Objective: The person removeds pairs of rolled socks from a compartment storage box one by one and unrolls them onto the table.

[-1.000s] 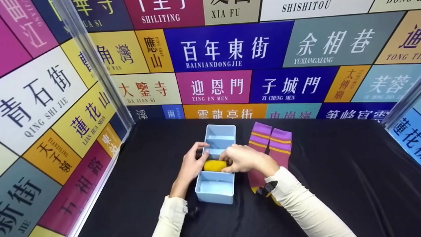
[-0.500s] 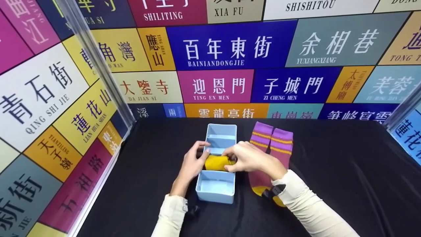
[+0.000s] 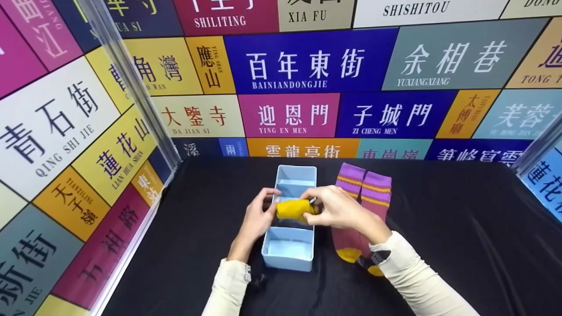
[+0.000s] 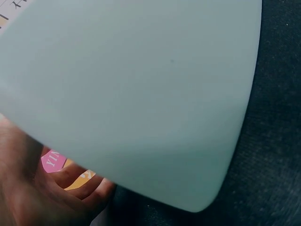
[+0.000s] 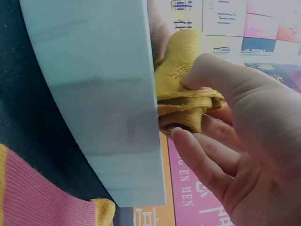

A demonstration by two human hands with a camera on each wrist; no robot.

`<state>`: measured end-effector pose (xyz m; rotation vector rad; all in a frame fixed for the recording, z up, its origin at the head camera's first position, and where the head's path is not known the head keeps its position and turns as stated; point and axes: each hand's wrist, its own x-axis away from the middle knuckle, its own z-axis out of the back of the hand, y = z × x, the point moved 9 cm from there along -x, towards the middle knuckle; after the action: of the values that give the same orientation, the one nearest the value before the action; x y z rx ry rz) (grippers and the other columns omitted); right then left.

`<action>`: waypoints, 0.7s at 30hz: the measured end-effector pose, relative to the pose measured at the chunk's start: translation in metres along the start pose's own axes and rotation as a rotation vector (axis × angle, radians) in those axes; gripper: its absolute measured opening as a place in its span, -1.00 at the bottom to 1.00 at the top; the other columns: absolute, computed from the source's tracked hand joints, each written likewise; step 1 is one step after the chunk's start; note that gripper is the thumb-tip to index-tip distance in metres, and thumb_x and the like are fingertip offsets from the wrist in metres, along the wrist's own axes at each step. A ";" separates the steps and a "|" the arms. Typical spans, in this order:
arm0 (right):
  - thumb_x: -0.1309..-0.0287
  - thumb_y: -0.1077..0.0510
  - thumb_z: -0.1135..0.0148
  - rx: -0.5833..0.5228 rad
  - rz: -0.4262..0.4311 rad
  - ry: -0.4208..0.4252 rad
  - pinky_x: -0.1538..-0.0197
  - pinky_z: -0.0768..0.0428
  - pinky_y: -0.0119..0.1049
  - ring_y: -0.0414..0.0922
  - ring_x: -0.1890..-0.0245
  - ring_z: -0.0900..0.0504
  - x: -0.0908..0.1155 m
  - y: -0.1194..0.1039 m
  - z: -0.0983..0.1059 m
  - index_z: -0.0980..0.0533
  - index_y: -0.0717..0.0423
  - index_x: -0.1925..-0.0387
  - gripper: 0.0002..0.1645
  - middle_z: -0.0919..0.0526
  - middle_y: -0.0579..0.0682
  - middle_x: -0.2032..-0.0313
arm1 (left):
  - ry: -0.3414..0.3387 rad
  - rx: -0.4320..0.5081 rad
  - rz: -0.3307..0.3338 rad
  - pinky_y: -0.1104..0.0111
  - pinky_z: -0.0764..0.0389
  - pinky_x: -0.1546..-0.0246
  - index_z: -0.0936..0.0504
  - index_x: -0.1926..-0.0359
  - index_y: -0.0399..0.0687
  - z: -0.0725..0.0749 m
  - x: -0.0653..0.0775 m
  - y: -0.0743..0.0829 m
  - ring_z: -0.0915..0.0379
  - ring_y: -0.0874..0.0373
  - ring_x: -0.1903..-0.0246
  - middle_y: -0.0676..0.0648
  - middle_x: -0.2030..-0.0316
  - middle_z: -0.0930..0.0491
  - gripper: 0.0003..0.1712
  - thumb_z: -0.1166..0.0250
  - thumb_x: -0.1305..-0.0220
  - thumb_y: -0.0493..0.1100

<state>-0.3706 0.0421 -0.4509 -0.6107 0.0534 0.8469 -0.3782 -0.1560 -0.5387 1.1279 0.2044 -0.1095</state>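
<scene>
A rolled mustard-yellow sock (image 3: 293,210) is pinched between the thumb and fingers of my right hand (image 3: 340,210), tilted just over the middle of a light blue divided box (image 3: 287,263). In the right wrist view, the folded ribbed layers of the sock (image 5: 181,94) show above the box wall (image 5: 108,94). My left hand (image 3: 257,215) grips the box's left rim, its thumb and index fingertips close to the sock's left end. The left wrist view is mostly filled by the box's outer wall (image 4: 155,94), which hides the ends of those fingers.
A pair of pink socks (image 3: 375,191) with purple cuffs, yellow stripes and yellow toes lies flat right of the box, partly under the right forearm. Black cloth (image 3: 461,228) covers the table. Panels with street names (image 3: 307,61) stand behind and at the sides.
My right hand has raised the rolled yellow sock from down in the middle compartment to above the rim, tilting its right end up. The left hand and the box have stayed in place.
</scene>
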 end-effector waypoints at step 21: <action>-0.17 0.19 -0.60 -0.232 0.001 0.281 0.34 -0.72 -0.26 -0.07 0.36 -0.66 0.052 0.019 0.049 -0.73 -0.20 -0.08 -0.55 -0.72 -0.17 0.17 | 0.011 0.029 -0.006 0.05 -0.66 -0.23 -0.69 -0.21 0.12 -0.001 0.001 0.001 -0.70 0.00 -0.13 -0.07 -0.13 -0.75 -0.72 -0.31 -0.56 -0.11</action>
<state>-0.3586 0.1128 -0.4337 -0.9451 0.2125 0.7693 -0.3773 -0.1550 -0.5384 1.1568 0.2170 -0.1119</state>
